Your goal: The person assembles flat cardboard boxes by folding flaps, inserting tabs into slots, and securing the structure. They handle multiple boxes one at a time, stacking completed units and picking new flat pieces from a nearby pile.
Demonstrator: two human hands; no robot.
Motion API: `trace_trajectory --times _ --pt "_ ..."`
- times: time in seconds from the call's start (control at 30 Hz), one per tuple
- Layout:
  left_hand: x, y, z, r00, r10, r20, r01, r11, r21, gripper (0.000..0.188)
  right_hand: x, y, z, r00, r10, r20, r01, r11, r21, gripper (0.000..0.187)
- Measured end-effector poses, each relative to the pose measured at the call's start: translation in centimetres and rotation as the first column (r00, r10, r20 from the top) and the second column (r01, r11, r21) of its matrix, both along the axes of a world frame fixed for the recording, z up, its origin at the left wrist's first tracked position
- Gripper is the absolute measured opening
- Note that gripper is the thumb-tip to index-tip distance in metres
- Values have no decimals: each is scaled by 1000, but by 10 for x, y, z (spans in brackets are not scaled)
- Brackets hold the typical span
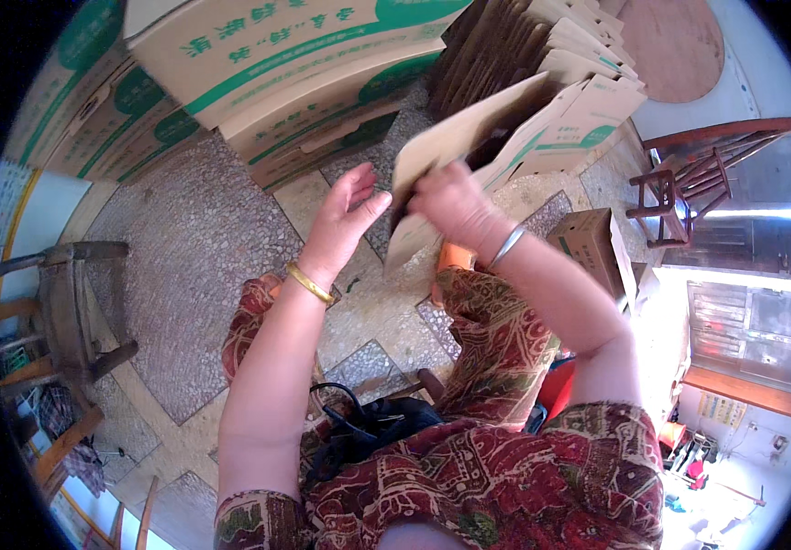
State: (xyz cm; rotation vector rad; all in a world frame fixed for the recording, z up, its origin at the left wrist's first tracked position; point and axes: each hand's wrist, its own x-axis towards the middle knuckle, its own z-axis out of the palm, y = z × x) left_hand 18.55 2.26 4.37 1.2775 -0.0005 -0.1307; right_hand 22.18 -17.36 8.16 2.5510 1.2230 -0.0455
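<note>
Nearest, below both wrists, lies the lap in red patterned cloth, with a black bag [359, 431] on it between the forearms.

The right hand [450, 206] has its fingers curled shut around the lower edge of a flat, folded carton [455, 137], which tilts up and away from the fingers toward the upper right. A silver bangle [507, 246] sits on that wrist. The left hand [348, 215] is open, fingers spread and slightly bent, thumb pointing at the carton's left edge; it is just beside the cardboard, and I cannot tell whether the fingertips touch it. A gold bangle [309, 283] circles that wrist. An orange thing [455, 257] peeks out below the right hand's fingers, mostly hidden by the carton and knee.

Beyond the fingers, right behind the held carton, a row of folded cartons [579, 82] stands leaning together on the stone floor [184, 238]. Past the left fingers, further up, printed green-and-tan boxes [267, 64] are stacked, filling the far side. To the right of the right fingers a small box [592, 243] sits on the floor, with a wooden chair [689, 179] beyond it. Well left of the left fingers stands a wooden stool [70, 302].
</note>
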Motion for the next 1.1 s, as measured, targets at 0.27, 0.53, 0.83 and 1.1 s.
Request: trace_trajectory --times 0.27,0.53,0.83,1.1 --pt "-42 12 0 992 -126 27 118 973 200 30 -97 44 -27 990 -99 -104 133 909 396 12" --pt "-77 9 0 975 -196 107 136 902 410 33 -166 4 -30 988 -120 -100 156 782 604 16" --pt "-125 -13 -2 949 -240 205 89 826 556 32 -203 -9 -45 985 -155 -70 164 757 633 7" --pt "-169 11 36 928 -351 127 194 743 641 33 -243 9 -42 992 -34 -120 108 711 695 15"
